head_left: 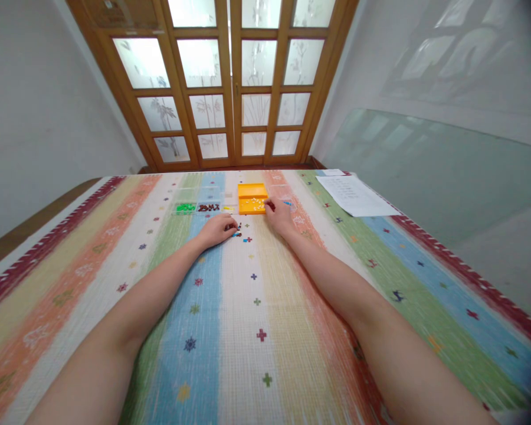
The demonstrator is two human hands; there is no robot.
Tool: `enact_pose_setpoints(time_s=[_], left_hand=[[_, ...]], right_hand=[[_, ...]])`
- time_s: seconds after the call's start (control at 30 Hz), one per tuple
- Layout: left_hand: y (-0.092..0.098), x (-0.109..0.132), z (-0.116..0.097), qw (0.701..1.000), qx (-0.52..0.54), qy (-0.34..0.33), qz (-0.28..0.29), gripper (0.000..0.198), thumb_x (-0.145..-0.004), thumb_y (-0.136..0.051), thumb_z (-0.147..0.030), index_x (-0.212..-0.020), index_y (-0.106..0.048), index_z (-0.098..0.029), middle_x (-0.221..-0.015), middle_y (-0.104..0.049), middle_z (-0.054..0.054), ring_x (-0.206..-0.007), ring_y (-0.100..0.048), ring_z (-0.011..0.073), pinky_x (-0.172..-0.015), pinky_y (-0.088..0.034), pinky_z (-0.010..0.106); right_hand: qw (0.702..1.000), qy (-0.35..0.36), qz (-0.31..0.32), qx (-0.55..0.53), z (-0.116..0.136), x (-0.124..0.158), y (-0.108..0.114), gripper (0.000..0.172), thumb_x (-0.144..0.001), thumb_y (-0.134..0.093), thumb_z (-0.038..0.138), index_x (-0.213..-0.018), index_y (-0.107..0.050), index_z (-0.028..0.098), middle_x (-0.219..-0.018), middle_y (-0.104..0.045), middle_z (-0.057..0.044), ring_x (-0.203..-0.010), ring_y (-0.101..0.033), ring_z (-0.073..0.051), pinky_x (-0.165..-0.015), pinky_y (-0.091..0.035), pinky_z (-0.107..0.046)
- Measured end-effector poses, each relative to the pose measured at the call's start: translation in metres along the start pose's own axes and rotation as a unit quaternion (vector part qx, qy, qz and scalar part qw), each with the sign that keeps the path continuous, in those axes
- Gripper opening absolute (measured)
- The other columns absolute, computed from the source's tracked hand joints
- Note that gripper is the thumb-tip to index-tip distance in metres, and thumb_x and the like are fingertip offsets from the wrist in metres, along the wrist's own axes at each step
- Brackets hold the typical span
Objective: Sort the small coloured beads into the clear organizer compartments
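Note:
My left hand rests on the cloth with its fingers curled together; whatever is in them is too small to make out. Just right of its fingertips lie several tiny dark and blue pieces. My right hand is pinched at the right side of an open orange box, and what it holds, if anything, is hidden. Small white pieces lie in the box's near half. Left of it, a clear case holds green pieces and dark brown pieces, with yellow pieces beside them.
A striped cloth covers the table. Partly behind my right hand is a clear container with blue pieces. Written paper sheets lie at the right edge. Beyond the table stand wooden glazed doors, with walls on both sides.

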State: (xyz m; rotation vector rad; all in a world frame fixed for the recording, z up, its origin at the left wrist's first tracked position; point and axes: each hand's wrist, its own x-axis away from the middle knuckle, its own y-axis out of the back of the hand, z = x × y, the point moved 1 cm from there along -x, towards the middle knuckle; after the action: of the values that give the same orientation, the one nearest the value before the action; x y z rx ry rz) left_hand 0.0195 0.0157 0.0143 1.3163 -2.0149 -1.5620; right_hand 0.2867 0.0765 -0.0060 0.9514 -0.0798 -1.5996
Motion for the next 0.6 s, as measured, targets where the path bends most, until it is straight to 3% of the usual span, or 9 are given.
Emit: enact_pose_setpoints(time_s=[0.2,0.43,0.6], left_hand=[[0.0,0.001,0.0,1.0,-0.006,-0.003,-0.002,0.014,-0.094,-0.063,-0.025,-0.095,-0.076,-0.021,-0.096,-0.072,0.006,-0.092,-0.065,0.0213,-0.083,-0.048,0.033],[-0.001,0.0,0.001,1.0,-0.003,-0.008,-0.006,0.014,-0.095,-0.062,-0.026,-0.095,-0.076,-0.021,-0.097,-0.071,0.006,-0.092,-0.065,0.0214,-0.083,-0.048,0.033],[0.001,0.001,0.003,0.998,0.008,0.051,-0.035,0.018,-0.096,-0.059,-0.031,-0.097,-0.074,-0.021,-0.093,-0.072,0.005,-0.083,-0.064,0.0203,-0.078,-0.047,0.033]], right_hand=[[1.0,0.008,0.001,-0.017,-0.002,0.0,-0.002,0.027,-0.094,-0.054,0.02,-0.114,-0.073,0.018,-0.111,-0.076,-0.009,-0.098,-0.068,-0.024,-0.093,-0.052,-0.038],[1.0,0.018,0.023,0.006,0.012,0.005,0.004,0.025,-0.094,-0.053,0.017,-0.108,-0.073,0.017,-0.11,-0.076,-0.01,-0.101,-0.068,-0.024,-0.095,-0.051,-0.037],[0.997,0.035,0.063,0.014,0.023,0.011,0.001,0.024,-0.094,-0.053,0.013,-0.106,-0.073,0.018,-0.108,-0.075,-0.009,-0.1,-0.067,-0.023,-0.093,-0.05,-0.035]])
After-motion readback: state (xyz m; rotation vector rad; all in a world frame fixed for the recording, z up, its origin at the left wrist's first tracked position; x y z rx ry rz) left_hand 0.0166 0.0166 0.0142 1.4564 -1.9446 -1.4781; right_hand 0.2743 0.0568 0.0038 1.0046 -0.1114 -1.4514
